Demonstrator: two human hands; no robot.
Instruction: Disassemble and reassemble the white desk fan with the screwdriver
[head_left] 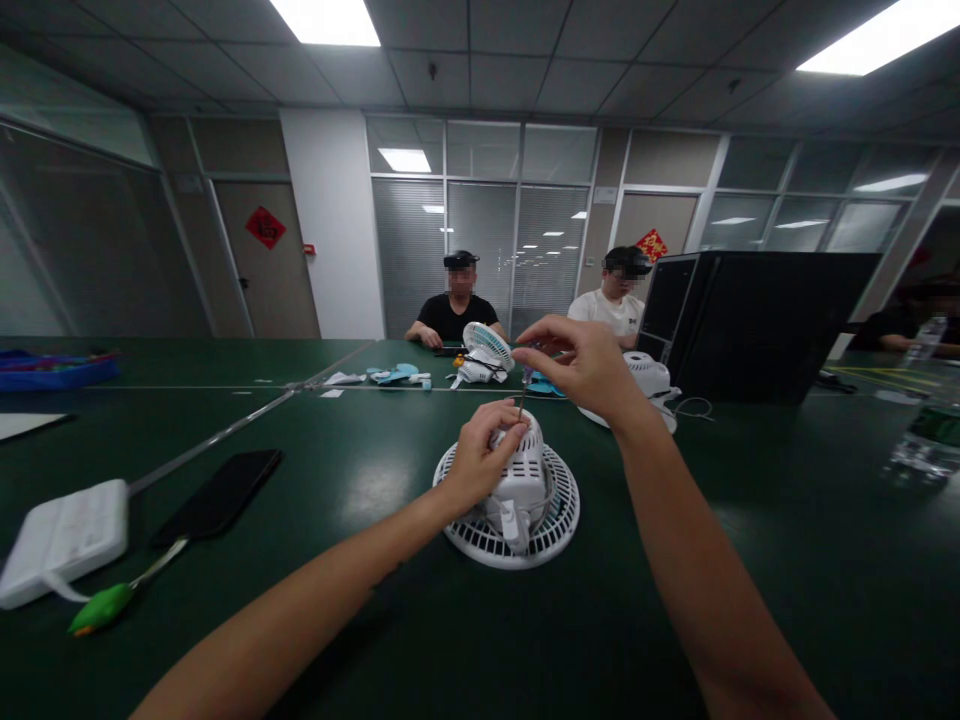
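A white electric fan [523, 490] lies grille-down on the green table, its rounded motor housing facing up. My left hand [486, 450] grips the top of that housing, thumb and fingertips close around the spot where a thin metal shaft meets it. The shaft belongs to a screwdriver [522, 405], held upright from above by my right hand [574, 362]. My right fingers are pinched around its handle, of which only a purplish bit shows. Whether the left fingertips touch the shaft, I cannot tell.
Across the table sit two people [459, 305] near another fan [484, 352] and blue fan parts [397, 373]. Behind my right hand stands a third fan [646, 375], beside a large black box [757, 320]. Leftward lie a black phone [217, 495] and a white power bank [71, 535].
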